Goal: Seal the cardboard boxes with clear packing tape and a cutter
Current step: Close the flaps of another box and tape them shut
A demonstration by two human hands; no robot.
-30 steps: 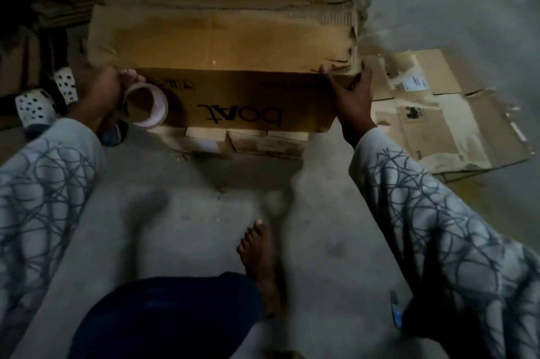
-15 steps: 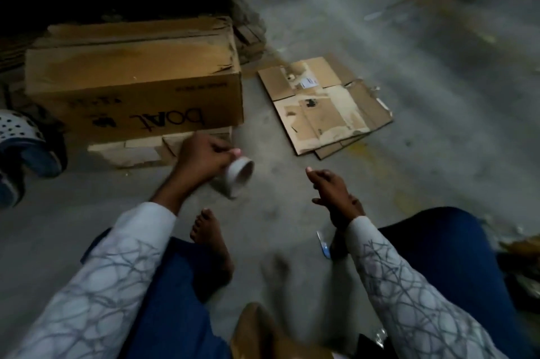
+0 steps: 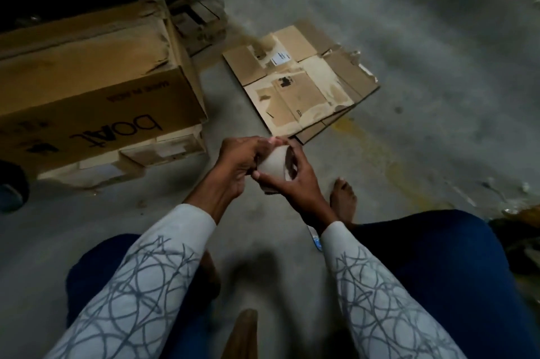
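Because the cardboard box (image 3: 87,81) on your left was torn and scuffed along its top edge, tape might not have bonded there. The flattened cardboard (image 3: 298,87) lay ahead, with bare concrete open between the two. Your left hand (image 3: 236,163) and right hand (image 3: 295,180) both gripped the tape roll (image 3: 273,164) before your knees. In that dimness, you could have split its free end.

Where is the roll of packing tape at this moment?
In the head view, the tape roll is near the centre, held between the left hand and the right hand, to the right of the printed cardboard box.
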